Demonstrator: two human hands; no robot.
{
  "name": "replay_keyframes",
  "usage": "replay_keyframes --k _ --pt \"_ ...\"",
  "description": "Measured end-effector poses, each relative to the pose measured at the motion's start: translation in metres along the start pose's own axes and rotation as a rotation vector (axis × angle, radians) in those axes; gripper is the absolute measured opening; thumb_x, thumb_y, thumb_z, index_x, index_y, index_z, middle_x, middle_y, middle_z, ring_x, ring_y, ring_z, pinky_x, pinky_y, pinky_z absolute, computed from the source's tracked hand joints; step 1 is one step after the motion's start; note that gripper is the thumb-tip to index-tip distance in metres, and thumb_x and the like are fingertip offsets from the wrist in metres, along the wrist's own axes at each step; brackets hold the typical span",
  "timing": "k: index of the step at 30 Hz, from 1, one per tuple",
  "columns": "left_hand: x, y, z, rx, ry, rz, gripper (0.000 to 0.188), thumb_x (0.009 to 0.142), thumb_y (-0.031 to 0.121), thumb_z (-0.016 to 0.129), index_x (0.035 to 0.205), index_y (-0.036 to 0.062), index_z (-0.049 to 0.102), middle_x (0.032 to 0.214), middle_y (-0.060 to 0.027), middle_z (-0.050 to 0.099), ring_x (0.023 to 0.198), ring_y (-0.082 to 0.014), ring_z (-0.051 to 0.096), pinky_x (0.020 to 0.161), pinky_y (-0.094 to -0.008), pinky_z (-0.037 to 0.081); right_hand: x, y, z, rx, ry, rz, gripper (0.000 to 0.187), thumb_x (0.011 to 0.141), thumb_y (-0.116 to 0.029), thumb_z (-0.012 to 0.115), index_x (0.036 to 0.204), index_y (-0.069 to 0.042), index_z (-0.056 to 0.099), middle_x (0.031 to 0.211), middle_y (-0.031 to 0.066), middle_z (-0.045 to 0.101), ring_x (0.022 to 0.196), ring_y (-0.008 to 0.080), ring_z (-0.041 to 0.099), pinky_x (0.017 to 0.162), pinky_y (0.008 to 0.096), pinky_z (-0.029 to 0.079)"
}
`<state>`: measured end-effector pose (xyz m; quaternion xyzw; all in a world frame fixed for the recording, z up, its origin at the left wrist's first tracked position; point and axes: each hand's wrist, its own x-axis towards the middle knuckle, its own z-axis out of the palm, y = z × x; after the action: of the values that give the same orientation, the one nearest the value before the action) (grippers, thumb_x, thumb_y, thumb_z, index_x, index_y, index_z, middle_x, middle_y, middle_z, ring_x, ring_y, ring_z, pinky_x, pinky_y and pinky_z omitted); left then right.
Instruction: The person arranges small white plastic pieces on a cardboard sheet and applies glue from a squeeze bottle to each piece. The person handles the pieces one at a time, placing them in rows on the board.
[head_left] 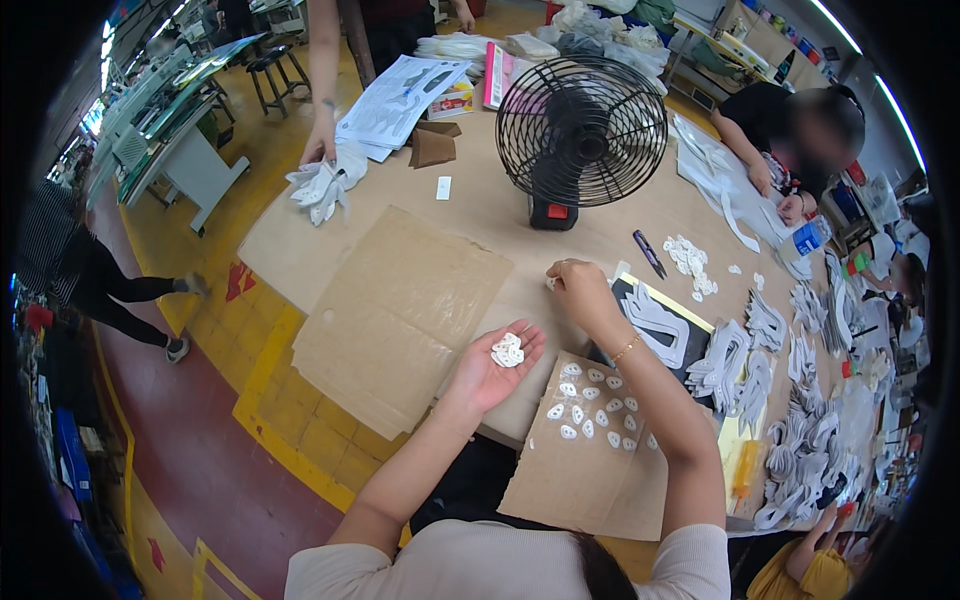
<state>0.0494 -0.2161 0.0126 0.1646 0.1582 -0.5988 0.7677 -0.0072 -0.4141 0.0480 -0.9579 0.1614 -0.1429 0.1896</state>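
Note:
My left hand (497, 367) is palm up, fingers loosely curled, cradling a small heap of flat white oval pieces with holes (508, 350). To its right, my right hand (580, 287) reaches over the table with thumb and fingers pinched together. A bit of a small white piece (551, 284) shows at those fingertips. Under my right forearm lies a brown cardboard sheet (560, 490) at the table's near edge, with several of the same white pieces (587, 428) spread out in loose rows. My forearm hides part of that sheet.
A black fan (582, 135) stands ahead. Another cardboard sheet (400, 310) lies left. Beyond my right hand are a pen (649, 254), loose white pieces (690, 262) and stacked grey-white cutouts (722, 360). A co-worker's hand (320, 140) touches white gloves (325, 185); another person sits at far right.

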Motion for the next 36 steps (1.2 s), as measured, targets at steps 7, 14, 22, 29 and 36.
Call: replay_keyframes --k 7,14,22,29,36 --pt "0.009 0.0 -0.003 -0.014 -0.013 0.004 0.034 0.101 0.023 0.034 0.12 0.001 0.051 0.116 -0.0137 0.059 0.115 -0.0264 0.055 0.102 -0.0427 0.044 -0.042 -0.084 -0.01 0.186 -0.106 -0.221 0.015 0.076 -0.002 0.058 0.089 0.001 0.066 0.088 0.0161 0.066 0.083 0.0342 0.065 0.072 0.0406 0.054" --pt "0.006 -0.004 -0.015 -0.068 0.03 -0.014 0.03 0.1 0.024 0.041 0.111 0.0018 0.059 0.098 -0.0099 0.065 0.089 -0.0186 0.064 0.077 -0.0321 0.054 -0.039 -0.097 -0.025 0.118 -0.055 -0.233 0.022 0.079 -0.008 0.06 0.1 -0.003 0.064 0.093 0.0141 0.064 0.09 0.0297 0.063 0.078 0.0381 0.053" --pt "-0.012 -0.003 -0.015 -0.056 0.039 -0.131 0.024 0.097 0.021 0.049 0.107 0.0016 0.059 0.083 -0.0083 0.061 0.068 -0.0168 0.057 0.056 -0.0255 0.048 -0.012 -0.024 0.012 -0.426 -0.092 -0.206 0.048 0.09 -0.028 0.059 0.136 -0.017 0.05 0.143 0.0148 0.044 0.13 0.0384 0.042 0.101 0.0414 0.044" --pt "-0.023 0.007 -0.014 0.008 0.055 -0.107 0.024 0.097 0.022 0.049 0.106 0.002 0.059 0.082 -0.0068 0.06 0.067 -0.0163 0.055 0.055 -0.0256 0.046 -0.033 -0.034 0.029 -0.398 -0.139 -0.201 0.04 0.084 -0.013 0.058 0.121 0.0 0.058 0.131 0.0193 0.054 0.122 0.0351 0.052 0.087 0.0335 0.054" --pt "-0.028 0.01 -0.013 0.016 0.042 -0.113 0.023 0.097 0.023 0.05 0.104 0.0028 0.06 0.081 -0.0064 0.059 0.067 -0.0167 0.054 0.055 -0.0266 0.045 -0.038 -0.053 0.023 -0.397 -0.085 -0.26 0.018 0.072 -0.004 0.059 0.09 0.0 0.06 0.088 0.0102 0.057 0.086 0.0237 0.059 0.067 0.0296 0.055"
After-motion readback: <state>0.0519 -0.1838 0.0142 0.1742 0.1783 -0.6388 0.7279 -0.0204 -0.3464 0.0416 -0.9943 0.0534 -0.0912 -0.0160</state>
